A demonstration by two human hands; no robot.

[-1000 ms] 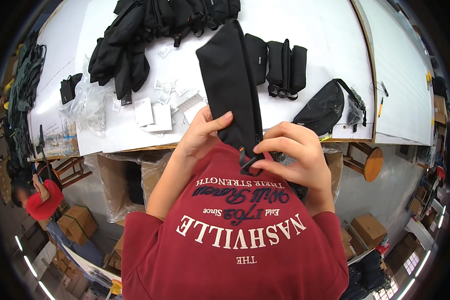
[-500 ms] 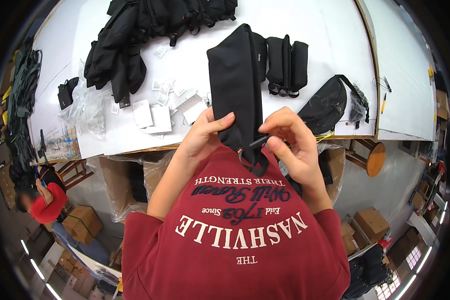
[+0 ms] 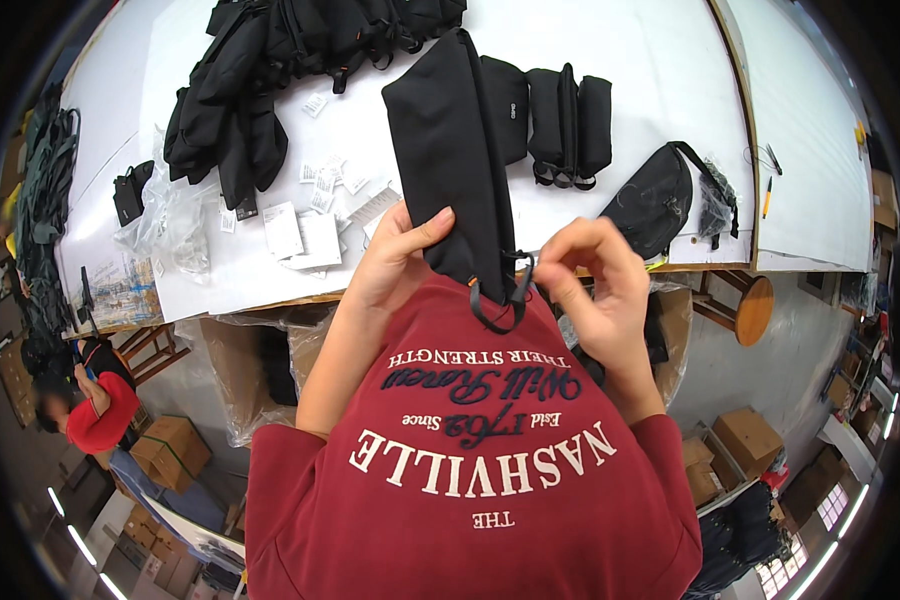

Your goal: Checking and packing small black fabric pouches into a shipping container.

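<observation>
A long black fabric pouch (image 3: 445, 150) stands tilted above the table's near edge. My left hand (image 3: 405, 245) is closed round its lower left side, thumb lying across the fabric. From the pouch's lower end hangs a black strap loop (image 3: 498, 322), with a small orange tab at its base. A dark cord-like zipper pull (image 3: 522, 262) sticks out at the lower right edge. Beside it my right hand (image 3: 598, 285) is closed in a pinch, thumb against forefinger. Whether the pull's end or anything else is between those fingertips is too small to make out.
Several black pouches (image 3: 570, 120) stand beyond the held one. Black bags (image 3: 240, 120) are heaped at the far left, near white paper tags (image 3: 318, 240) and clear plastic (image 3: 175, 225). A black waist bag (image 3: 655, 200) lies right. Below are a stool (image 3: 753, 308) and cartons (image 3: 235, 370).
The pouch has shifted slightly left and tilted with my left hand. The dark pull, which lay across my right fingers, now sits at the pouch's edge beside my fingertips; my right hand is farther from the pouch.
</observation>
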